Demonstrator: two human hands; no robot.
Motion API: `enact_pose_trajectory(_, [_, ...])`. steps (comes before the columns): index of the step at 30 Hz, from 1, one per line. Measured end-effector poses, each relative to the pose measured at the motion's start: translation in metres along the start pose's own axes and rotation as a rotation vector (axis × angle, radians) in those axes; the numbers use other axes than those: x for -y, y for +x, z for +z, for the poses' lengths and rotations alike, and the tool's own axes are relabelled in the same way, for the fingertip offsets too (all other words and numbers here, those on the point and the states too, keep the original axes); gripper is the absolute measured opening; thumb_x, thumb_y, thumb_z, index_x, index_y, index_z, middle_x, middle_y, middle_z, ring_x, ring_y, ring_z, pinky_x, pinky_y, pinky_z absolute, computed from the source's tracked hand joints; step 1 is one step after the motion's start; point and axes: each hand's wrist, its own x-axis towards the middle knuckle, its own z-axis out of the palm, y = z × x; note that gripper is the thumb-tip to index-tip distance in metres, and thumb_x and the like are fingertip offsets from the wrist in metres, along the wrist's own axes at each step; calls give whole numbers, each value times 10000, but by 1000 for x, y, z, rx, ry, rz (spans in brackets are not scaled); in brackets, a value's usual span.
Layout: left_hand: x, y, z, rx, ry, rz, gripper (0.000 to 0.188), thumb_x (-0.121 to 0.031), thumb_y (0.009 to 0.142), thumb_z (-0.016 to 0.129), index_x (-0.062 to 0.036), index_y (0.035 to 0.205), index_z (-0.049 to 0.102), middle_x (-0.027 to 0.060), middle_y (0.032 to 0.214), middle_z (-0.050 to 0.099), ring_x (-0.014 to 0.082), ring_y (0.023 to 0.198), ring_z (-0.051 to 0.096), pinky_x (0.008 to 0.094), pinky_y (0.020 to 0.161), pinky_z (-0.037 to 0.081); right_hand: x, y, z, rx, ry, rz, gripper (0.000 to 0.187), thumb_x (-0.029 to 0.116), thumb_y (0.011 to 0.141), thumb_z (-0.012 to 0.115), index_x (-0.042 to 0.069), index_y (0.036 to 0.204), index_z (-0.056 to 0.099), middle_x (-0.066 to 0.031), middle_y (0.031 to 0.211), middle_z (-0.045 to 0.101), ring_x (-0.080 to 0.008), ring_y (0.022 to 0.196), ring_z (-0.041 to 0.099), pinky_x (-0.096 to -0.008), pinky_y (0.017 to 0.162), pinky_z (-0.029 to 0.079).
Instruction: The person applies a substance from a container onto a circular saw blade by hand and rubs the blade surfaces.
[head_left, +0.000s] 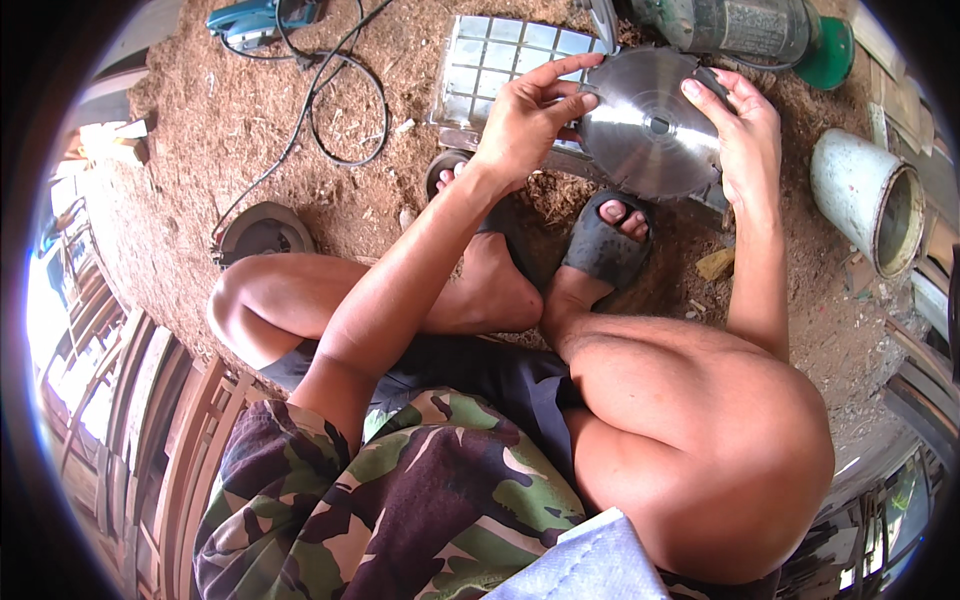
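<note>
A round steel circular saw blade (640,150) with a toothed rim and a small centre hole is held up in front of my feet. My left hand (530,120) pinches its left edge, the thumb on the face and the index finger stretched along the upper rim. At the upper right edge, my right hand (748,120) grips the blade between thumb and fingers. A small dark piece (712,84) sits between those right fingers, its kind unclear. Under the blade's lower rim is a low support, mostly hidden.
A tile-topped block (490,60) stands behind my left hand. Beyond the blade lies a green cylindrical machine (750,30). A whitish bucket (845,190) rests on its side at right. At far left are a teal power tool (262,22), its black cable (385,110) and a dark round part (265,235).
</note>
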Motion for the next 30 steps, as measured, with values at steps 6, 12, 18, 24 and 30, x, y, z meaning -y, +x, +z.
enact_pose_trajectory(6, [1,-1,0,4,0,4,459,-92,981,709,-156,1428,628,-62,877,693,43,870,643,252,751,560,1,-2,1,-2,3,10,401,153,880,840,-37,1186,663,-97,1058,747,-120,918,673,-269,848,523])
enact_pose_trajectory(12, [0,1,-2,4,0,4,454,-85,981,705,-156,1424,632,-54,904,705,46,884,645,252,762,563,0,-1,2,-23,15,12,410,156,881,841,-43,1190,660,-98,1057,746,-120,913,670,-268,841,521])
enact_pose_trajectory(18, [0,1,-2,0,-1,0,456,-79,976,708,-153,1420,635,-48,911,707,48,884,644,249,761,563,-1,0,2,-9,21,3,394,154,885,836,-35,1188,668,-91,1050,745,-117,893,669,-267,819,527])
enact_pose_trajectory(24, [0,1,-1,2,2,3,458,-80,973,713,-153,1419,637,-52,902,700,48,878,641,248,758,560,1,0,0,-7,11,2,371,153,889,834,-23,1176,678,-85,1049,745,-114,878,671,-263,806,530])
enact_pose_trajectory(30, [1,2,-2,5,-11,4,456,-89,974,716,-150,1419,637,-51,903,703,49,882,643,254,765,561,2,0,1,-11,14,18,389,147,887,834,-29,1192,670,-95,1066,746,-120,900,677,-268,831,538])
